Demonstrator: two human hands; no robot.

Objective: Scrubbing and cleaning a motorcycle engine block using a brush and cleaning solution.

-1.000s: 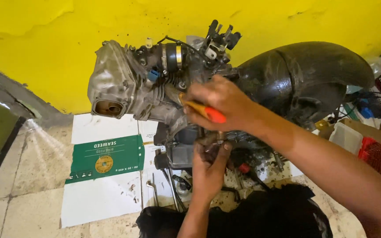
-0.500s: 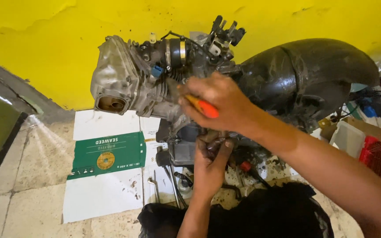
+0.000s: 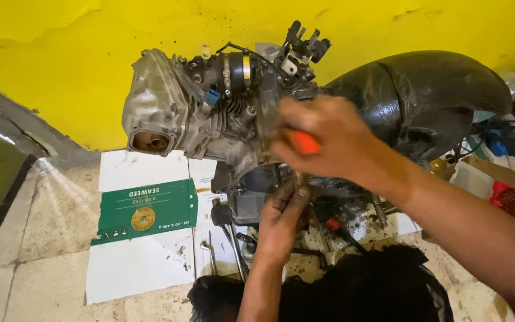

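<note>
A dirty grey scooter engine [image 3: 174,113] stands on the floor against a yellow wall, with a black plastic cover [image 3: 430,101] at its right. My right hand [image 3: 329,140] is closed around an orange-handled screwdriver [image 3: 303,143], held over the middle of the engine. Its shaft points down and is mostly hidden. Below it, my greasy left hand [image 3: 281,220] reaches up and pinches a small part at the underside of the engine, near the screwdriver tip. What the fingers hold is too small to tell.
White and green flattened cardboard [image 3: 144,209] lies on the tiled floor under the engine. Loose tools and bolts [image 3: 236,241] lie beside it. A red crate [image 3: 511,203] and white box [image 3: 472,179] sit at the right. Black cloth [image 3: 359,286] lies near me.
The view has shifted a little. My right hand with the screwdriver has dropped slightly and is blurred by motion. The left hand stays under the engine.
</note>
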